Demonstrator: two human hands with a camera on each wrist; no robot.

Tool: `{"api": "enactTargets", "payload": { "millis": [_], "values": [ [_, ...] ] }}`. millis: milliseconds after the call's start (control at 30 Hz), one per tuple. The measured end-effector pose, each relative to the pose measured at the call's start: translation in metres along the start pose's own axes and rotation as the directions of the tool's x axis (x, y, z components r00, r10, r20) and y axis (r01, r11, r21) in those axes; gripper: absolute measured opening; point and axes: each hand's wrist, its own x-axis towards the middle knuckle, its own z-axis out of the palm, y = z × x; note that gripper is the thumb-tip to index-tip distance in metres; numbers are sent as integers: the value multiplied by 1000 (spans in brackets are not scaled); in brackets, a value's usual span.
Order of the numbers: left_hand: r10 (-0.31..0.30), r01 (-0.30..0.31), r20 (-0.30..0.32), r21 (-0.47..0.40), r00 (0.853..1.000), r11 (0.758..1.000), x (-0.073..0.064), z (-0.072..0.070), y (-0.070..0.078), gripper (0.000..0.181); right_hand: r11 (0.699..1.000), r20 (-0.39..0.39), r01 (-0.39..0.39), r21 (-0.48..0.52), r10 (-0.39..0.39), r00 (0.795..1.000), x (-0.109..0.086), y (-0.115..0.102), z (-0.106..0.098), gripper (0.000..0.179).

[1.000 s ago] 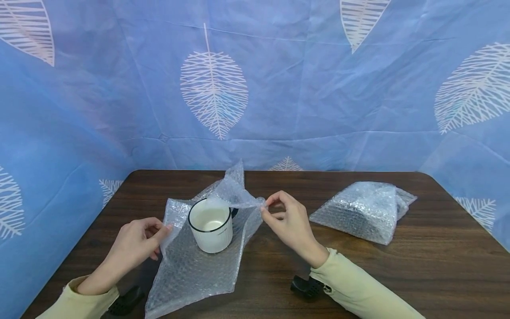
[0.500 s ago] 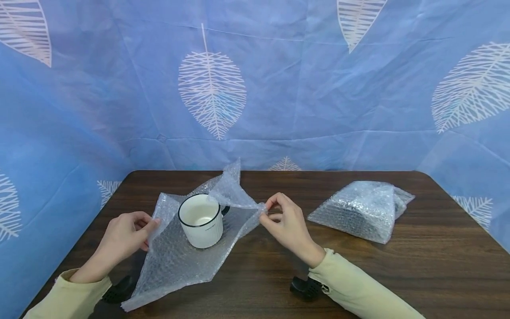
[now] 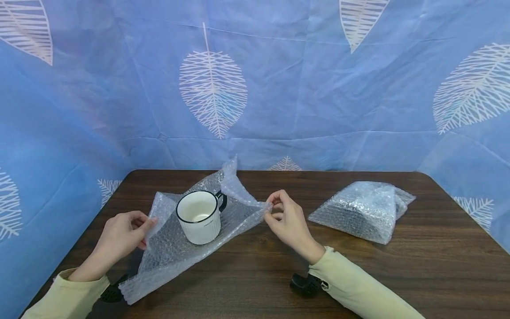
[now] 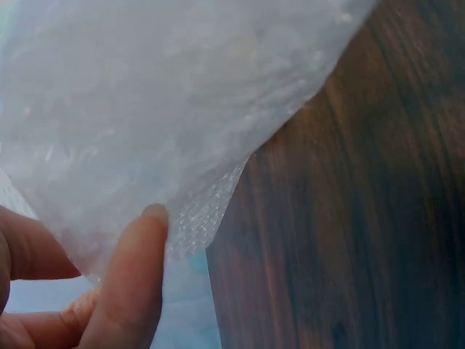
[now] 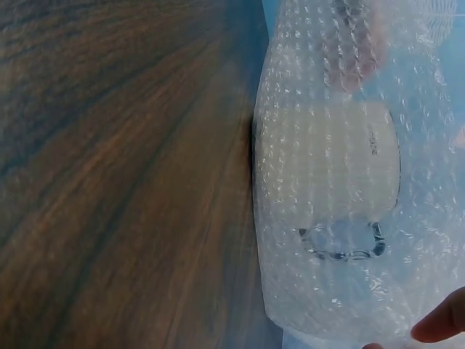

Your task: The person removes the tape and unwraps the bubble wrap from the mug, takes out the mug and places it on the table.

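Note:
A white mug [image 3: 201, 221] with a black rim and black handle stands upright on a sheet of bubble wrap [image 3: 171, 248]. Its handle points to the back right. My left hand [image 3: 121, 237] pinches the wrap's left edge between thumb and fingers, left of the mug. On the other side, my right hand [image 3: 288, 221] pinches the right corner and keeps it raised. The right wrist view shows the mug [image 5: 327, 163] through the film, with the right fingertips [image 5: 439, 320] at the wrap's edge. Close up, the left thumb [image 4: 134, 269] lies against the plastic.
A bubble-wrapped bundle [image 3: 362, 212] sits on the right of the dark wooden table [image 3: 358, 274]; its contents are hidden. Behind the table hangs a blue cloth [image 3: 279, 88] with white leaf prints.
The wrap and mug have shifted left and slightly back, along with my left hand. The flap has come off the mug's handle, and the wrap's front edge has risen. My right hand has barely moved.

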Motion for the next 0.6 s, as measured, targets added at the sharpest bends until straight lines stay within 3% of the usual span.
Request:
{"api": "enactTargets", "payload": {
  "millis": [200, 367, 600],
  "values": [
    [-24, 24, 74, 4, 997, 1000, 1, -4, -10, 32, 996, 15, -22, -91, 23, 1000, -1, 3, -6, 27],
    [-32, 30, 84, 24, 996, 999, -1, -3, -16, 31, 991, 49, -43, -130, 49, 998, -2, 2, -10, 29],
    [-43, 39, 91, 52, 995, 998, -2, -8, -13, 38, 993, 83, -41, -114, 50, 995, -3, -5, -17, 36]
  ]
}}
